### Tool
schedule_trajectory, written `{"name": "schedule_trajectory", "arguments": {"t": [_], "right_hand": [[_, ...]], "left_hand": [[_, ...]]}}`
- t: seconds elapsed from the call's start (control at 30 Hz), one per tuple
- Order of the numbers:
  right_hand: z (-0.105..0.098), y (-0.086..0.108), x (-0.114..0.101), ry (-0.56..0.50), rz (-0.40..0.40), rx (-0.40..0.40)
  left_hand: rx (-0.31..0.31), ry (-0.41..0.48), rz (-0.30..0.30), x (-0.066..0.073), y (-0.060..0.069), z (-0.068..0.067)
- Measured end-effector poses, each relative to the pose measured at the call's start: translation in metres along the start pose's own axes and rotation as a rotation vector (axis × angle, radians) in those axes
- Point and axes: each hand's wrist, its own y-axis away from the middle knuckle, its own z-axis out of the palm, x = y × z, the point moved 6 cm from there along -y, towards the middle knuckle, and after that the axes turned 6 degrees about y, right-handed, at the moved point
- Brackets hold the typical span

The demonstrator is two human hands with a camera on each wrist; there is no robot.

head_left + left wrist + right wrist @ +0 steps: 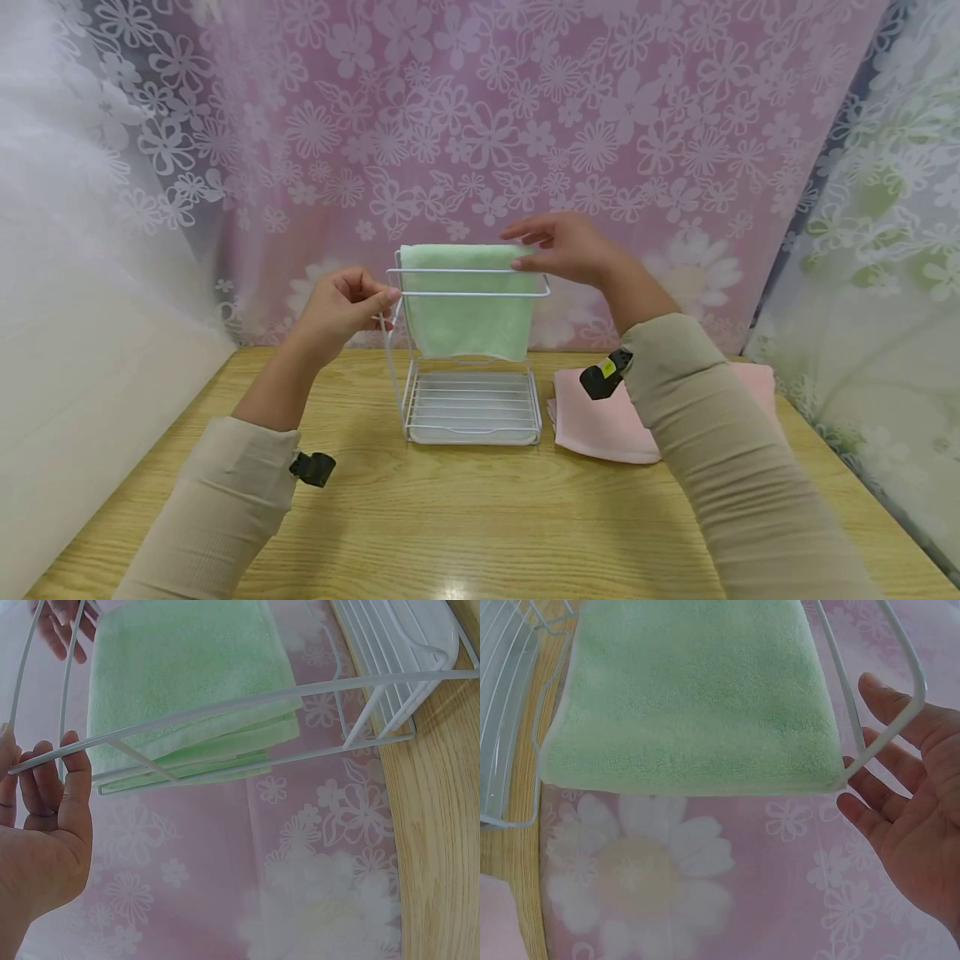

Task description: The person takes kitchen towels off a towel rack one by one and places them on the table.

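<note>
A white wire rack (472, 293) stands on the table, with a slatted shelf over a pale tray at its base. Over the rear top bar hangs a folded light green towel (468, 312), its folded layers showing in the left wrist view. My left hand (341, 312) pinches the upper left front corner of the frame between thumb and fingers. At the towel's upper right corner is my right hand (573, 247), with its fingers loosely extended. The right wrist view shows those fingers (889, 780) spread around the bar's end, not closed on it.
A folded pink towel (607, 421) lies on the wooden table (465, 517) to the right of the rack, partly under the right forearm. Behind the table hangs a pink floral curtain (480, 125). Translucent sheets (82, 275) border the sides.
</note>
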Motion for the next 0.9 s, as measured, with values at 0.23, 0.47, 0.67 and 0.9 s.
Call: {"name": "schedule_trajectory", "arguments": {"t": [0.23, 0.47, 0.67, 0.9], "right_hand": [[0.004, -0.011, -0.005, 0.047, 0.001, -0.010], [0.008, -0.021, -0.008, 0.058, 0.001, -0.007], [0.012, -0.029, -0.009, 0.041, 0.009, -0.007], [0.018, -0.035, -0.007, 0.011, 0.017, -0.003]], "left_hand": [[0.001, 0.007, -0.003, 0.001, 0.000, 0.000], [0.002, -0.004, -0.013, 0.000, 0.000, 0.000], [-0.003, -0.004, -0.003, 0.001, 0.000, 0.001], [-0.002, -0.010, -0.001, 0.000, 0.000, 0.000]]}}
